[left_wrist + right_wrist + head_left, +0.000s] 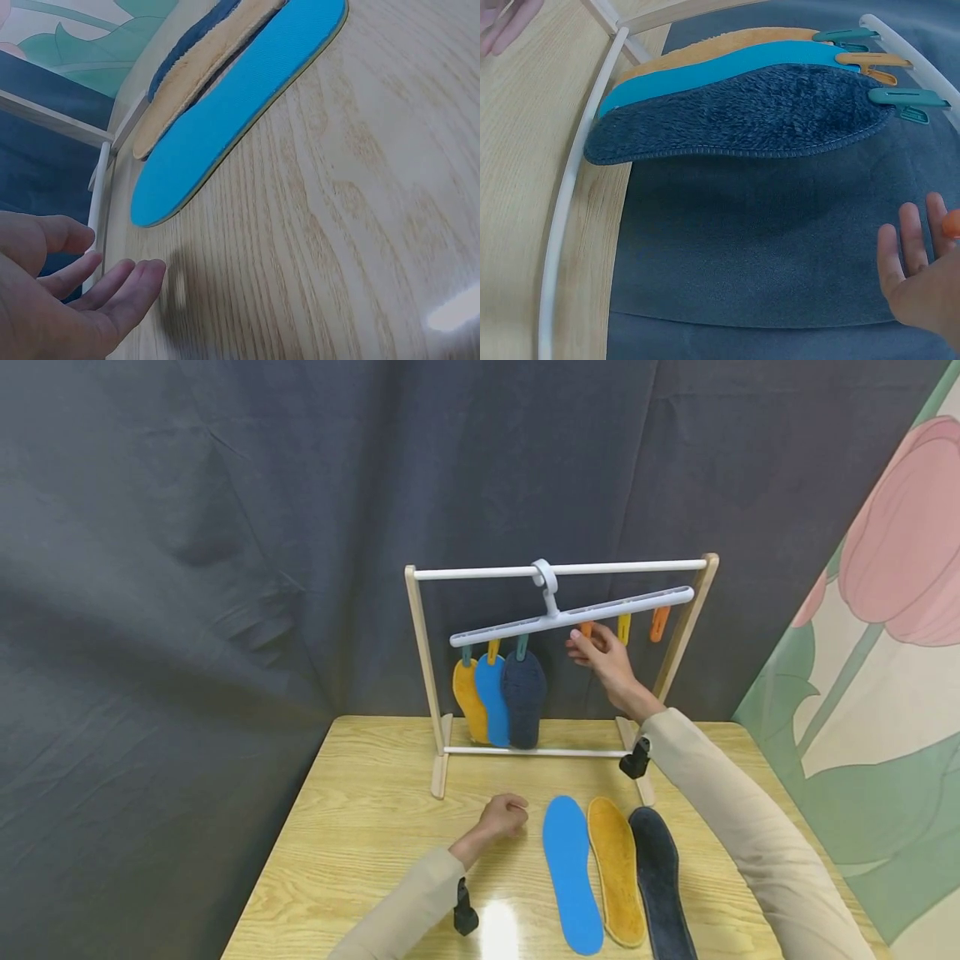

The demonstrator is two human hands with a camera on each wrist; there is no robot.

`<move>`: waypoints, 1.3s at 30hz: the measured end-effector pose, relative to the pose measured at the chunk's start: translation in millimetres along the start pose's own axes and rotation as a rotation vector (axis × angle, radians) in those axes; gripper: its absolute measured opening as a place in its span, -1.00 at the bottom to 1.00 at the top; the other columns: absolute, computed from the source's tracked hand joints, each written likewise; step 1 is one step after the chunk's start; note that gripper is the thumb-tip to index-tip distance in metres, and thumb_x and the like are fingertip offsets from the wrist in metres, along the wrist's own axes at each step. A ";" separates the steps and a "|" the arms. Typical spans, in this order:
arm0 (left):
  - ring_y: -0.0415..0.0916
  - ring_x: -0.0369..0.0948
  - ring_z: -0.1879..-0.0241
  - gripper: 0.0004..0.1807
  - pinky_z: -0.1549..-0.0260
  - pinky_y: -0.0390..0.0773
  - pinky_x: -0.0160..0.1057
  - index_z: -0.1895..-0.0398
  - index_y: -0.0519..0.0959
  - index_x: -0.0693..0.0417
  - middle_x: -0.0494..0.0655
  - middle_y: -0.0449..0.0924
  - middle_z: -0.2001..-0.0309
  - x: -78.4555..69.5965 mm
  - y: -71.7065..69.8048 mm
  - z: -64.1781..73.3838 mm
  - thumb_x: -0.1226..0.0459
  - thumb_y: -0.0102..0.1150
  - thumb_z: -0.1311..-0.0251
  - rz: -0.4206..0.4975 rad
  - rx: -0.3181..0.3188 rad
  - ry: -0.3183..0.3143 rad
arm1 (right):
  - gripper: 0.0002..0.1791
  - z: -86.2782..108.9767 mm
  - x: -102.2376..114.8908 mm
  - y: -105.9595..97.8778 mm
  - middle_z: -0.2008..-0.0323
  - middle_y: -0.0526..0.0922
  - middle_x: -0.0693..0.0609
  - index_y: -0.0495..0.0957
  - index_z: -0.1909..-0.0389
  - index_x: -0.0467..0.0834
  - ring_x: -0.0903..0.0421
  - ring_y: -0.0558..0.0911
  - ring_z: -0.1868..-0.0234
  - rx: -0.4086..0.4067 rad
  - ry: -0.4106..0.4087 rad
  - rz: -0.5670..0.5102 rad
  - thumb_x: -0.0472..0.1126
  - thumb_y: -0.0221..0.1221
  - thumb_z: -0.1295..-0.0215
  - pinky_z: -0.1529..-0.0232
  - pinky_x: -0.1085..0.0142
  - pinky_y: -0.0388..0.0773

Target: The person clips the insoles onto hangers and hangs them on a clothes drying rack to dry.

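Note:
My right hand (609, 668) is raised to the tilted white hanger (577, 617). Its thumb and forefinger pinch an orange clothespin (586, 628) under the bar, while the other fingers spread away, as the right wrist view shows. On the hanger's lower left half, clothespins hold a yellow insole (469, 702), a blue insole (492, 700) and a dark fuzzy insole (742, 116). Just above the table, my left hand (503, 817) has its fingers loosely bent with nothing in them. Right of it lie a second blue insole (225, 112), a tan one (618, 868) and a dark one (660, 877).
A wooden rack (423, 652) with a white top rail (480, 573) carries the hanger. A yellow clothespin (624, 628) and another orange clothespin (659, 623) hang on the hanger's right half. Behind the table (337, 827) hangs a dark curtain (225, 568), with a flowered wall covering (885, 710) at the right.

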State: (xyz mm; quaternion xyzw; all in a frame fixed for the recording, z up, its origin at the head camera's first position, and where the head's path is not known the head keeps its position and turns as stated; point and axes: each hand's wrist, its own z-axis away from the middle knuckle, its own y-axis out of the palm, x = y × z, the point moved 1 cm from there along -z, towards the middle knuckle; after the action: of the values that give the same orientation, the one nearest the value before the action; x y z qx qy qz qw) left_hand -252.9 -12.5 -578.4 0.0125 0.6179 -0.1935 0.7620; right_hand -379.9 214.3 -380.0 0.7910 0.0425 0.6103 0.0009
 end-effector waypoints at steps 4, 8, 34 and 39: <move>0.65 0.15 0.28 -0.69 0.32 0.69 -0.05 -0.05 0.55 0.45 0.09 0.62 0.27 1.3 3.4 0.5 0.49 0.13 -0.24 -0.030 -0.002 0.002 | -0.27 -0.2 -0.7 -0.4 0.04 0.65 -0.13 0.06 -0.48 -0.29 0.15 0.67 0.17 -0.021 -0.008 -0.006 -0.07 0.12 -0.47 -0.02 0.28 0.59; 0.64 0.13 0.25 -0.68 0.30 0.69 -0.03 -0.06 0.53 0.46 0.09 0.60 0.25 2.4 6.4 2.1 0.49 0.13 -0.25 -0.021 0.015 0.007 | -0.43 2.1 4.5 0.0 0.10 0.67 -0.14 0.25 -0.35 -0.25 0.18 0.67 0.24 -0.032 -0.038 -0.039 -0.11 0.15 -0.45 0.07 0.33 0.62; 0.61 0.06 0.17 -0.69 0.25 0.68 -0.04 -0.08 0.54 0.38 0.10 0.61 0.19 2.9 20.0 4.3 0.44 0.12 -0.29 -0.033 0.064 -0.011 | -0.56 -2.0 5.2 3.1 0.27 0.70 -0.02 0.40 -0.13 -0.42 0.12 0.65 0.30 -0.059 -0.119 -0.069 -0.18 0.18 -0.42 0.15 0.28 0.66; 0.63 0.05 0.18 -0.69 0.27 0.69 -0.06 -0.07 0.54 0.38 0.11 0.63 0.18 2.7 24.0 4.5 0.44 0.14 -0.29 -0.033 0.078 -0.018 | -0.63 -1.6 5.5 3.8 0.28 0.70 0.01 0.43 -0.09 -0.36 0.14 0.65 0.31 -0.057 -0.117 -0.059 -0.20 0.18 -0.42 0.15 0.27 0.66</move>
State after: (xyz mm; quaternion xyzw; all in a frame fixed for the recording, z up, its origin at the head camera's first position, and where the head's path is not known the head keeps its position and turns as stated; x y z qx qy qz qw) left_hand -240.8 7.8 -585.2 0.0305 0.6031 -0.2300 0.7632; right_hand -379.9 210.8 -374.1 0.8234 0.0484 0.5638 0.0437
